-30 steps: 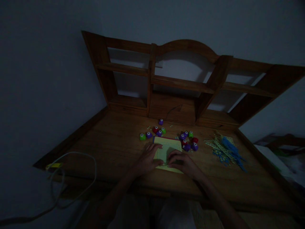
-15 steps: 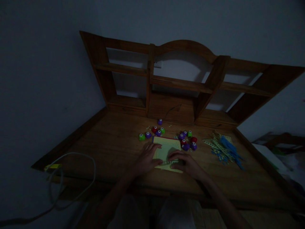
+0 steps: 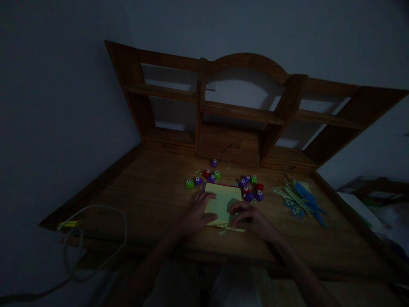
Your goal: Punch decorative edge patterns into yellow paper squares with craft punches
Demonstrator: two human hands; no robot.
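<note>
A pad of pale yellow paper [image 3: 223, 201] lies on the desk before me, with a dark red and blue edge at its top. My left hand [image 3: 196, 215] rests flat over its left side, thumb and fingers spread. Over the lower right part is my right hand [image 3: 247, 217], fingers curved, with a gap between thumb and index finger and nothing visible in it. A narrow strip with punched holes [image 3: 223, 224] lies along the pad's lower edge. Small pale scraps [image 3: 222, 232] are just below it.
Several small purple, red and green craft punches [image 3: 249, 196] stand beyond the pad in two groups. Right of them is a heap of yellow and blue punched strips [image 3: 303, 198]. A wooden shelf unit [image 3: 239, 108] rises at the back. A white cable [image 3: 125, 226] loops at left.
My right hand has shifted slightly right, and its thumb and index finger have moved apart. The punched strip at the pad's lower edge now shows more clearly. My left hand stays put.
</note>
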